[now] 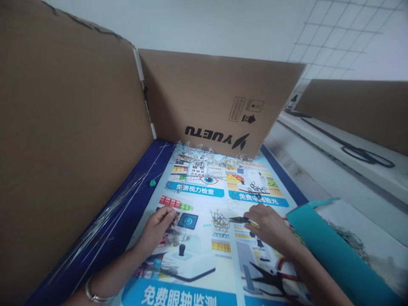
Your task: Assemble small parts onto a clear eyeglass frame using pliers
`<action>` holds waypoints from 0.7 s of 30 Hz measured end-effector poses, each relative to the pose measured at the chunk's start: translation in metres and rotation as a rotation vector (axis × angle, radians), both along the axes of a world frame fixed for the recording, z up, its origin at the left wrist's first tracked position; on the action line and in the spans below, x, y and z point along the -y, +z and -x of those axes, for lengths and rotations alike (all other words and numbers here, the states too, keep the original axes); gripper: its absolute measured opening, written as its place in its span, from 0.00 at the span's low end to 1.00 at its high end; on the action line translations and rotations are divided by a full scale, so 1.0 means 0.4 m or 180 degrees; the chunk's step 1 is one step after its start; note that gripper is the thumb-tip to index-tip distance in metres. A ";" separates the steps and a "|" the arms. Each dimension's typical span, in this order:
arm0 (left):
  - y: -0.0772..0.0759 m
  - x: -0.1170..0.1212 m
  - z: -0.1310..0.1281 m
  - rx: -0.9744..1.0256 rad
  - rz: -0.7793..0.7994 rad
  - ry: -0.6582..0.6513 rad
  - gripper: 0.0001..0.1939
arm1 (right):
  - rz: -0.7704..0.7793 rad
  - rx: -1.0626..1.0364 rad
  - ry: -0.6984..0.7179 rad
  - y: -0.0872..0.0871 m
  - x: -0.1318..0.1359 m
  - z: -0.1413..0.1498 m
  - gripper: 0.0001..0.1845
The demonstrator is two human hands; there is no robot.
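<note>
we have the right hand [264, 221], right of centre in the frame, closed around the handles of the pliers [239, 219], whose tips point left at the edge of the bent wire pieces [219, 219] near the middle; whether they nip one, we cannot tell. our left hand [162, 219], left of centre, has its fingers drawn together just above some wire loops [178, 233]; blur hides whether it pinches one.

the bent pieces cross one another, so pulling one could drag its neighbours along and scatter them over the printed sheet [200, 204]. thin wire could twist or slip if the pliers caught it only by the very tips. the red-handled tool [270, 278] at lower right lies with its points spread, near our right forearm [314, 272], so a careless backward sweep could snag us. a wide elbow could also knock the teal box [334, 255], spilling the dark wire bits [349, 238] inside.
</note>
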State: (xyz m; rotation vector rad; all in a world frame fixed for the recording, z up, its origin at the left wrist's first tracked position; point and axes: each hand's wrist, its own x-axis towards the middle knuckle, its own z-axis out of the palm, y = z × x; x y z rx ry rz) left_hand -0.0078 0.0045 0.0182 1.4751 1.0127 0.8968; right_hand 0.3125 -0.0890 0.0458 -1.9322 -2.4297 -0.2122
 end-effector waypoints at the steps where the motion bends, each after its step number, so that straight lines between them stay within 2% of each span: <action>1: -0.001 0.000 0.000 0.0009 0.0002 -0.0008 0.14 | 0.0031 0.0007 -0.0014 -0.001 0.000 0.001 0.08; 9: -0.003 0.001 0.000 0.0030 -0.0017 0.0064 0.14 | -0.0028 0.0201 -0.0043 -0.018 -0.003 0.025 0.05; 14: 0.001 0.000 -0.001 0.0033 0.0046 0.0046 0.14 | 0.0064 0.0265 -0.0097 -0.012 0.003 0.033 0.03; 21: -0.005 -0.001 0.003 -0.0024 0.0032 -0.0016 0.13 | 0.0165 -0.0337 -0.0219 0.010 0.004 0.042 0.09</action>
